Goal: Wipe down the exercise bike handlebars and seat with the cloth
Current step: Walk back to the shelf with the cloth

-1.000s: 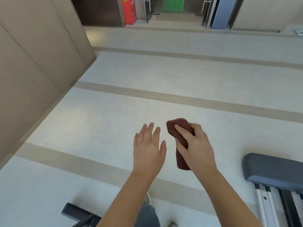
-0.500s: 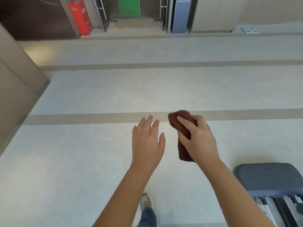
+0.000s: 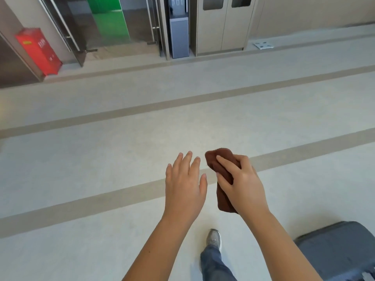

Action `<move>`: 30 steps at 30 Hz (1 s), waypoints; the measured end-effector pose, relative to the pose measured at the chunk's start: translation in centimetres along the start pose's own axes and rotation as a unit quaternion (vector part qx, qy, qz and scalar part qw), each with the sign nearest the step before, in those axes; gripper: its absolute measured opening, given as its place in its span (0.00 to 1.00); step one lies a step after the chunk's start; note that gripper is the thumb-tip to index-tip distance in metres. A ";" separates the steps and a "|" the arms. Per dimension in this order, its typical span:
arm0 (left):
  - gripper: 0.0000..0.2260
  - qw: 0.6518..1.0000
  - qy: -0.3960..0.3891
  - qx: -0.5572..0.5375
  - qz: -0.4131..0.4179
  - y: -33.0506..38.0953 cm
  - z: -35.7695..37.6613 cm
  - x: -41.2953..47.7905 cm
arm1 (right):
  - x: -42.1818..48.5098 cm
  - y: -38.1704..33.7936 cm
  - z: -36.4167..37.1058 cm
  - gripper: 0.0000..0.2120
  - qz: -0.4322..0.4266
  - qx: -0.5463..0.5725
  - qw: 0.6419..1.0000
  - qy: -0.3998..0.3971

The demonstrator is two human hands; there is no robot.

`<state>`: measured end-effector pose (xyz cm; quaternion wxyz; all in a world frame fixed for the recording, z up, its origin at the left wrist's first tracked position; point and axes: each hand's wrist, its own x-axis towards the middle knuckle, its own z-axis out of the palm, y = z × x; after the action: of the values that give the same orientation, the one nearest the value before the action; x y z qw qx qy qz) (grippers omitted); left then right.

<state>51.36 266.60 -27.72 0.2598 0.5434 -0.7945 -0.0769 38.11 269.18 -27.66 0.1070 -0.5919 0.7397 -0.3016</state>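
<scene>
Two hands are hanging over the floor (image 3: 101, 169): my left hand (image 3: 184, 185) is spreading flat, carrying nothing; the brown cloth (image 3: 224, 199) is bunching in my gripping right hand (image 3: 242, 185). I'm seeing no bike, so I'm judging this the approach; reaching the handlebars is coming next.

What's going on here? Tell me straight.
A person standing on a pale floor holds a bunched brown cloth in the right hand, fingers curled round it. The left hand hovers open and empty beside it, not touching it. Both hands are in mid-air over the floor. A grey padded piece of gym equipment shows at the lower right corner, but nothing is being wiped at this moment.
</scene>
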 end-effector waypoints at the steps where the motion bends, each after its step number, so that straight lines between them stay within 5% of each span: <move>1: 0.16 1.000 -0.008 0.004 0.007 0.1 1.0 2.5 | 2.6 0.8 0.0 0.19 0.001 0.001 1.000 0.005; 11: 0.17 0.999 -0.029 0.018 -0.003 -1.4 7.2 24.6 | 26.0 3.9 1.6 0.18 -0.002 -0.004 1.000 -0.011; 30: 0.18 0.999 -0.042 0.010 0.013 -20.2 12.6 66.4 | 68.9 -2.6 14.5 0.20 0.003 -0.003 1.000 0.006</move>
<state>43.49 196.53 -24.77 0.2222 0.5322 -0.8121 -0.0887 28.65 199.44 -24.05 0.1016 -0.5880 0.7429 -0.3032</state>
